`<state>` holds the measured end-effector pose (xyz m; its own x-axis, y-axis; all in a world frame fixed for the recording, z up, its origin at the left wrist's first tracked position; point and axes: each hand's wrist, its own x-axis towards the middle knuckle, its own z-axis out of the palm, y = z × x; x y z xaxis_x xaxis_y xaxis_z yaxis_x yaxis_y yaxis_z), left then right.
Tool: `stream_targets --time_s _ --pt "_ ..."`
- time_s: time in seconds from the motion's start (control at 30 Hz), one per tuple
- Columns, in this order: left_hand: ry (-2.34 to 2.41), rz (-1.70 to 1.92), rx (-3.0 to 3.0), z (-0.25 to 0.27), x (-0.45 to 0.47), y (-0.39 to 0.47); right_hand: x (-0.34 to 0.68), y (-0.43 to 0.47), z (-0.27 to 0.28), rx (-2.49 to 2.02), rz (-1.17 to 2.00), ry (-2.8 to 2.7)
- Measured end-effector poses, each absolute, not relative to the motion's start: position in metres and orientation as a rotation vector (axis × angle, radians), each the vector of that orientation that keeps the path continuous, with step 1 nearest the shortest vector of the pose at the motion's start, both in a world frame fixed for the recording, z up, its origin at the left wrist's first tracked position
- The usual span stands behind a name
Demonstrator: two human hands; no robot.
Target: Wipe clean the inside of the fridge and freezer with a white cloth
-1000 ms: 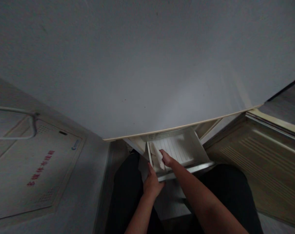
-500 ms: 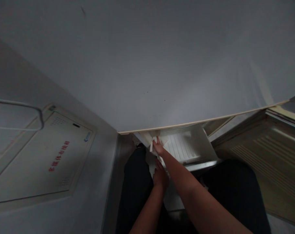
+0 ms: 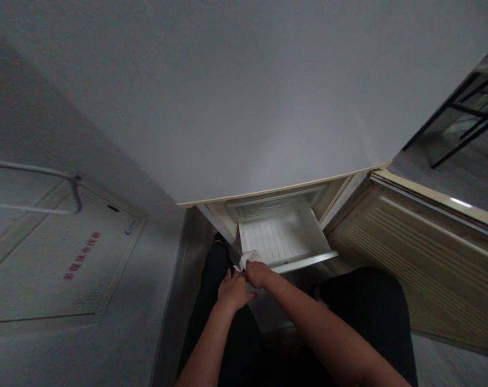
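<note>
My right hand [image 3: 258, 273] is closed on a crumpled white cloth [image 3: 249, 258] at the front left corner of a pulled-out white drawer [image 3: 304, 263]. Just left of it is my left hand [image 3: 233, 291], thumb and fingers apart, the fingertips close to the cloth and that corner. Whether those fingertips touch the drawer, I cannot tell. The drawer has a ribbed floor and sticks out of the open lower compartment of a fridge [image 3: 284, 123].
To the right the fridge door [image 3: 421, 252] stands swung open. A wall with a white panel box [image 3: 78, 258] and a bent metal bar [image 3: 34, 171] is close on the left. Dark furniture legs [image 3: 469, 115] show at the far right. My knees flank the drawer.
My right hand has moved with the cloth from the drawer's left side to its front left corner. My left hand has spread its fingers beside it. The view has shifted, showing more floor at right.
</note>
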<state>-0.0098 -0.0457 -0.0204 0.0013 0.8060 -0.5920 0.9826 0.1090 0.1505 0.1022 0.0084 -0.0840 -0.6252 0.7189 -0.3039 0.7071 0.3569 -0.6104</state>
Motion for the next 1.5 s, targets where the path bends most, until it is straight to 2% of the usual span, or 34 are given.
stream_targets --time_s 0.17,0.33,0.47,0.6,0.73,0.9,0.97,1.3,1.37,1.5 --pt "1.948 -0.402 1.777 -0.026 -0.014 -0.047 0.147 -0.062 -0.063 -1.282 0.850 -2.675" --pt "1.671 -0.418 1.993 -0.051 0.015 -0.047 0.197 -0.068 -0.065 -1.860 0.742 -2.512" --pt "1.686 -0.448 1.997 -0.061 0.037 -0.038 0.261 -0.039 -0.073 -2.327 0.547 -2.195" --pt "1.721 -0.419 2.002 -0.065 0.046 -0.028 0.293 -0.033 -0.083 -2.551 0.365 -1.869" --pt "1.750 -0.392 1.986 -0.069 0.046 -0.027 0.256 -0.046 -0.088 -2.441 0.365 -1.988" --pt "1.734 -0.361 2.004 -0.074 0.044 -0.028 0.188 -0.056 -0.092 -1.830 0.550 -2.459" --pt "1.731 -0.358 2.003 -0.075 0.043 -0.027 0.182 -0.047 -0.095 -1.722 0.568 -2.520" --pt "1.725 -0.331 2.032 -0.076 0.040 -0.027 0.338 0.044 -0.066 -2.176 0.785 -1.756" --pt "1.733 -0.337 2.017 -0.076 0.040 -0.027 0.354 0.038 -0.057 -2.164 0.701 -1.587" --pt "1.729 -0.331 2.024 -0.077 0.040 -0.027 0.352 0.013 -0.035 -1.867 0.229 -1.468"
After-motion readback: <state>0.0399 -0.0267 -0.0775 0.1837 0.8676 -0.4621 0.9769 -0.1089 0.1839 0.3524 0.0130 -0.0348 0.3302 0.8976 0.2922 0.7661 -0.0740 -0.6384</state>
